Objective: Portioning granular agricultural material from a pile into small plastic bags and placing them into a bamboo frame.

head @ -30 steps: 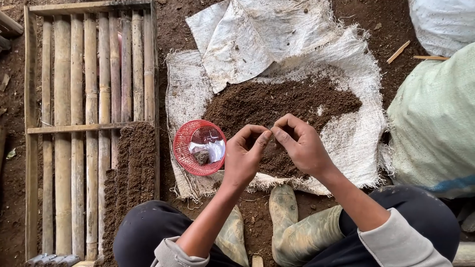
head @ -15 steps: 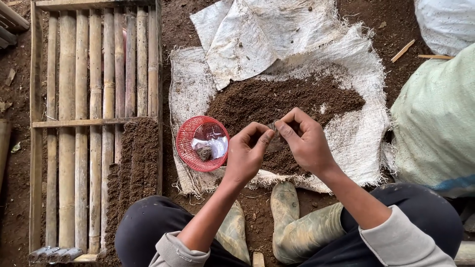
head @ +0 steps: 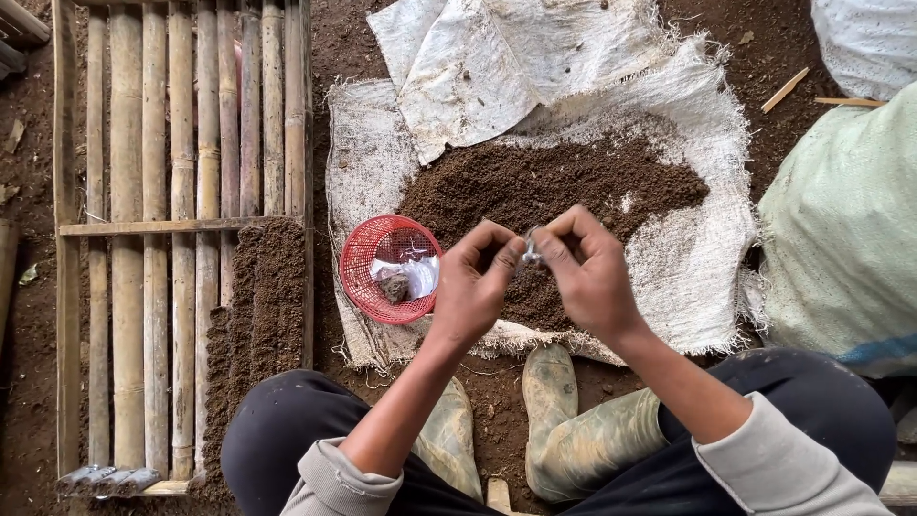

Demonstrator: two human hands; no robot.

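Left hand [head: 473, 287] and right hand [head: 587, 272] both pinch closed on a small clear plastic bag [head: 531, 250] above the soil pile [head: 544, 186]. Spread the mouth gently (thin film, tears easily); red basket [head: 368, 272] is just left.

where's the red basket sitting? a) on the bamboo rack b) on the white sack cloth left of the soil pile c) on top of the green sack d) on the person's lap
b: the red basket rests on the white sack cloth, left of the soil pile and beside the left hand, apart from the bamboo rack.
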